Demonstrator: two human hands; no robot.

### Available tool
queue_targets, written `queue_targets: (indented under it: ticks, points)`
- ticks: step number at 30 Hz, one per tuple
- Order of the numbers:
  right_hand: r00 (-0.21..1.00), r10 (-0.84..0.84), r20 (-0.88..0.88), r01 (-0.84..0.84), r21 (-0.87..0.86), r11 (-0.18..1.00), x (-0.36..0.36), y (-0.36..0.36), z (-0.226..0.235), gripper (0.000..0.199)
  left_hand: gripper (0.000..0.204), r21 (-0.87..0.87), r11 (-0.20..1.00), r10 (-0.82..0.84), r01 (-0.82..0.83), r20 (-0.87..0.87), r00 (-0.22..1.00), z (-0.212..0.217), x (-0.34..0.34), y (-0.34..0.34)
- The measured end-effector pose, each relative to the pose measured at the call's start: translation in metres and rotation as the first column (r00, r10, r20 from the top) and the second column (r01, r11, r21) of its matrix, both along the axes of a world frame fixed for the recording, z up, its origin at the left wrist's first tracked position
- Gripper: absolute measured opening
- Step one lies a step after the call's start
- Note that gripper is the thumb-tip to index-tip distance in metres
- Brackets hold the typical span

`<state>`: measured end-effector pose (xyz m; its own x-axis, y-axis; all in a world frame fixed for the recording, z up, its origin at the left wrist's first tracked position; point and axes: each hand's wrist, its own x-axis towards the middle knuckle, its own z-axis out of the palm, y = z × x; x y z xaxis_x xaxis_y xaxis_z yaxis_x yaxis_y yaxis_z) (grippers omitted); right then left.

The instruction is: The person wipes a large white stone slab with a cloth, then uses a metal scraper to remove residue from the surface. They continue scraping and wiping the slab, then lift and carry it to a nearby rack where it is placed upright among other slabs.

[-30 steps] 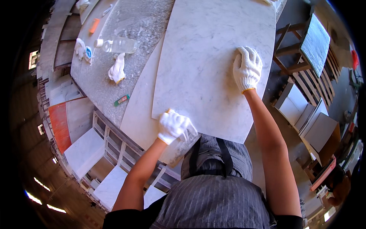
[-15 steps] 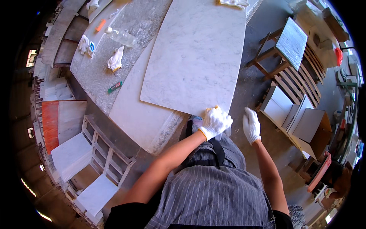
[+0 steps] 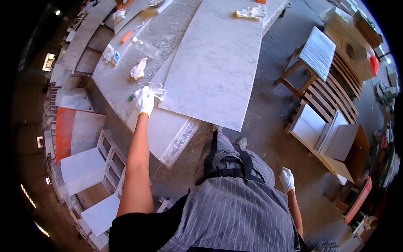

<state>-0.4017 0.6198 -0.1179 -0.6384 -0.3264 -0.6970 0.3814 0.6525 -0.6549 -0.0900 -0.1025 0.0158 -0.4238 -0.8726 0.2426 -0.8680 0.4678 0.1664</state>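
Both hands wear white knit gloves with yellow cuffs. My left hand (image 3: 145,101) is stretched out over the left corner of a large pale marble-look slab (image 3: 210,63). Its fingers are spread, and nothing shows in them. A small green tool (image 3: 131,98) pokes out beside that hand, mostly hidden by it. Beneath the large slab, a second pale slab (image 3: 163,134) sticks out at the lower left. My right hand (image 3: 287,179) hangs low at my right side, away from the slabs, its fingers curled in with nothing visible in them.
On the dusty worktable (image 3: 113,84) lie a crumpled glove (image 3: 138,69), a clear bottle (image 3: 145,48) and an orange block (image 3: 126,37). Another glove (image 3: 250,13) rests on the slab's far end. A wooden stool (image 3: 317,52) and pallet (image 3: 331,90) stand right; stacked panels (image 3: 86,166) stand left.
My left hand has moved from the slab's near edge leftward and forward to its left corner, opening its fingers. My right hand has dropped lower, its fingers curling in.
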Motion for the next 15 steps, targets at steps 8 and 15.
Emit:
queue_targets:
  ticks: [8, 15]
  points:
    - [0.954, -0.223, 0.199, 0.243, -0.081, 0.967, 0.006, 0.013, 0.026, 0.030, 0.018, -0.209, 0.978, -0.041, 0.005, -0.165, 0.985, -0.005, -0.070, 0.119]
    - [0.980, -0.181, 0.082, 0.183, -0.013, 0.983, -0.030, 0.036, 0.003, 0.030, 0.039, -0.034, 0.911, -0.411, 0.411, 0.012, 0.912, -0.028, -0.134, 0.253]
